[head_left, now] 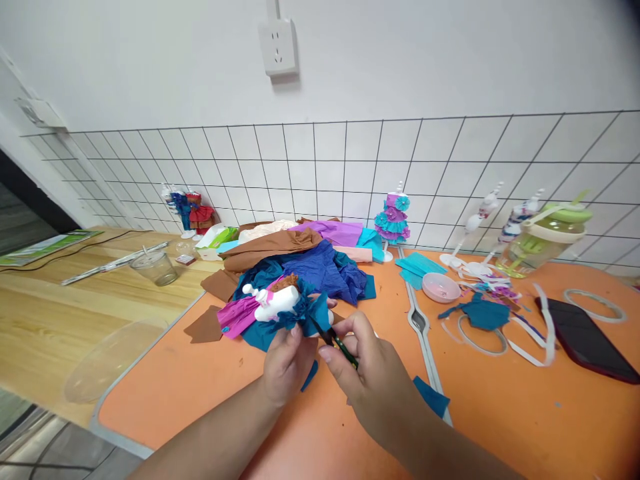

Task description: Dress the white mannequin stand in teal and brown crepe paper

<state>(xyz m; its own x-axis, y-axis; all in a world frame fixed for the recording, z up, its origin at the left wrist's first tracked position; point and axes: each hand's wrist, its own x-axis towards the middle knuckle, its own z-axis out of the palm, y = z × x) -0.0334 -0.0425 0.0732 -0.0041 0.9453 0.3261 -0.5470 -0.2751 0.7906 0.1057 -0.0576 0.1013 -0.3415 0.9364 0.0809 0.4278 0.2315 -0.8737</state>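
Note:
In my left hand (pixel 286 365) is a small white mannequin (pixel 277 303), lying tilted with its neck end to the left. Gathered teal crepe paper (pixel 319 311) wraps its lower part, and my left fingers pinch it there. Closed around a pair of dark-handled scissors (pixel 346 349) is my right hand (pixel 373 363). The scissor blades touch or overlap the edge of the teal paper; I cannot tell whether they are cutting. Behind the mannequin lie magenta crepe paper (pixel 240 315) and a heap of blue crepe paper (pixel 327 270).
Brown paper (pixel 275 248) tops the pile. A ruffled purple-and-turquoise mannequin (pixel 393 220) stands by the tiled wall. To the right are a pink dish (pixel 441 287), a tape roll (pixel 483 335), paper scraps, a phone (pixel 590 337) and a green-lidded bottle (pixel 547 237). A glass cup (pixel 154 268) stands left.

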